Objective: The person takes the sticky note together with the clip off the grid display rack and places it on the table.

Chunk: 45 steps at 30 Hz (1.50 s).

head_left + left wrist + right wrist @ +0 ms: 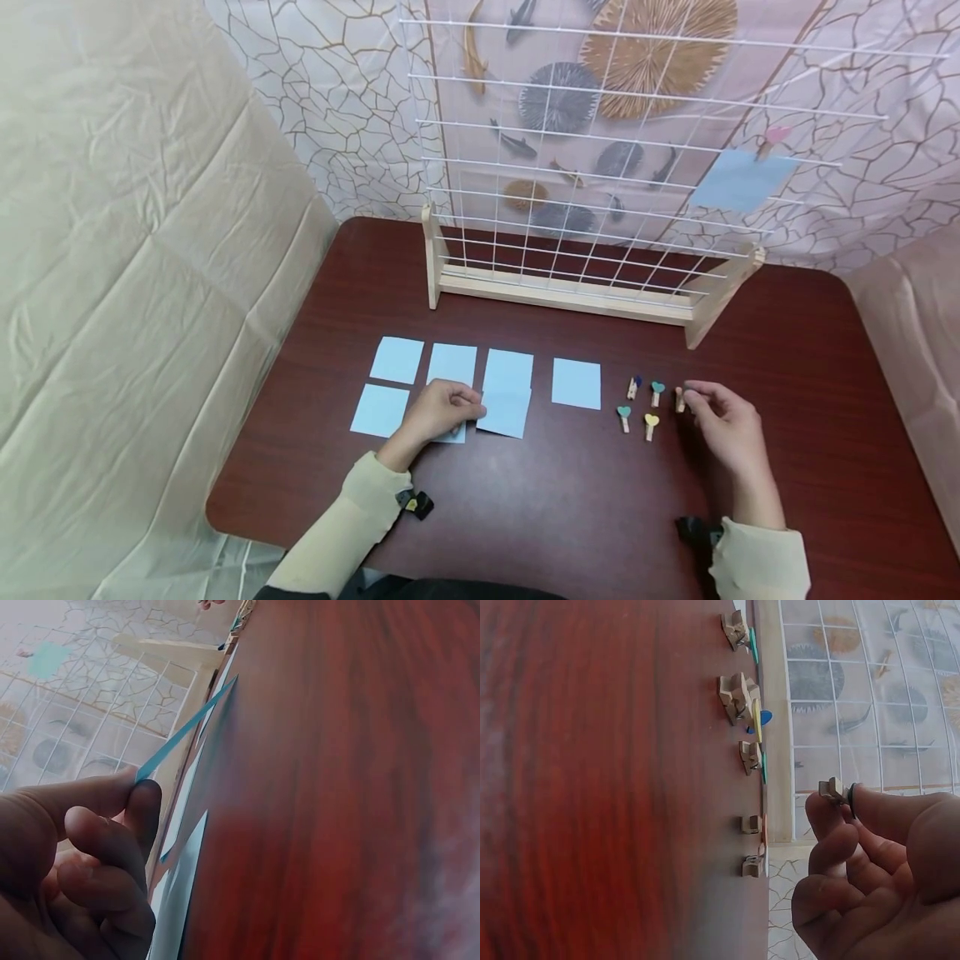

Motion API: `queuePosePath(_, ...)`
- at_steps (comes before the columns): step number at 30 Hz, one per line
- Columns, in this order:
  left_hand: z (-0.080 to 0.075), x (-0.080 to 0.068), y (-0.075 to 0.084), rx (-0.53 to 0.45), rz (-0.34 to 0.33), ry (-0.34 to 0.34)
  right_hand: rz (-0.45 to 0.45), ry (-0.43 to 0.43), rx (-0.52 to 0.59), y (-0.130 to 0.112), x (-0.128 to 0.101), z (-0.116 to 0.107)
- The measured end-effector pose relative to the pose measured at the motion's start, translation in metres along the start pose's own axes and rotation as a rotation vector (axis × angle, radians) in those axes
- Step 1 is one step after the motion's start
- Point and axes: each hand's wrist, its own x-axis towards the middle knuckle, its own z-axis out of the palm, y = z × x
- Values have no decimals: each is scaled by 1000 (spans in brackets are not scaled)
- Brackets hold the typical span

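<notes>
A dark red counter (pixel 525 500) carries a white wire grid panel (pixel 600 167) in a wooden stand, with one blue note (pixel 738 179) clipped high on its right side. Pale blue paper squares (pixel 576 383) lie in rows near the front. The left hand (pixel 442 410) pinches the edge of one blue sheet (pixel 187 727) between thumb and forefinger, lifting it off the counter. Right of the squares lie four small wooden clothespins with coloured hearts (pixel 651 425). Just beside them, the right hand (pixel 723 421) pinches a small wooden clip (pixel 832 789) between thumb and fingertips, above the counter.
</notes>
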Motion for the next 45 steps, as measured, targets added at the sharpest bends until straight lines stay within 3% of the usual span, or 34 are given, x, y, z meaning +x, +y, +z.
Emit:
queuePosePath(13,2,-11,-2,-46,12,-16,-10,-42,-32,7,-2,3)
queuePosePath(20,3,-13,-1,6,16,-34,-35,-63,-55,10,-3,6)
queuePosePath(27,6,-14,-2,64,35,-42,-2,-138,-102,14,-5,6)
queuePosePath(45,7,-16,2,93,58,-27,31,-212,-90,16,-7,6)
